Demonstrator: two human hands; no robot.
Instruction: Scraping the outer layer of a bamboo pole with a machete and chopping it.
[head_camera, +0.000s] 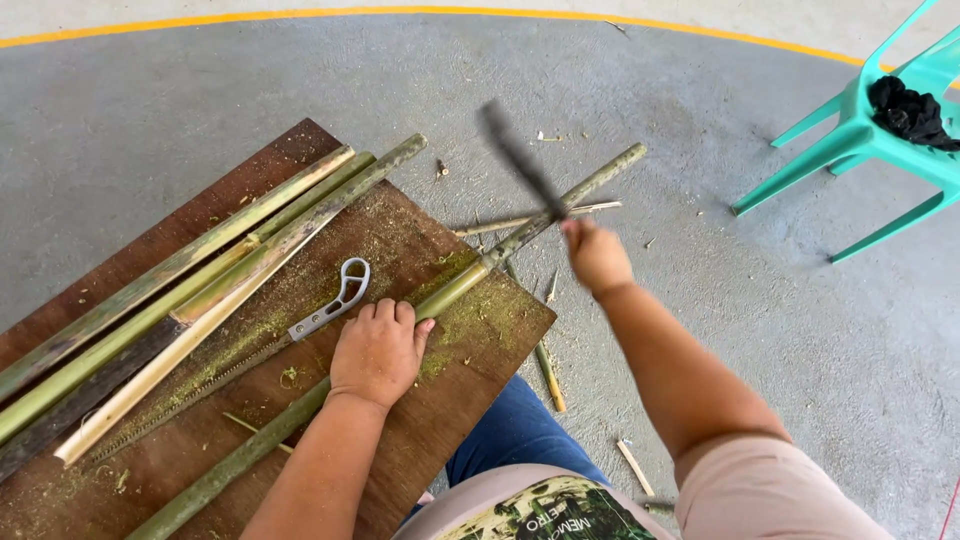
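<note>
Left hand (377, 352) clamped on one bamboo pole (455, 285) mid-frame; right hand (596, 255) gripping one blurred machete (520, 162); one handsaw (300, 328), four split bamboo lengths (215, 250) upper left.

Grey concrete floor (300, 80), rough and speckled, is seen across the whole view. A curved yellow line (420, 12) is painted along its far edge, with paler ground beyond it. Even daylight is noted; shadows are soft. A turquoise plastic chair (860, 140) is set at the upper right, its legs splayed on the floor, and a bundle of black cloth (908, 110) is laid on its seat. A dark brown wooden bench (200, 215) is placed at the lower left, its top dusted with greenish sawdust. Splinters and short offcuts (632, 462) are scattered on the floor beside it.
</note>
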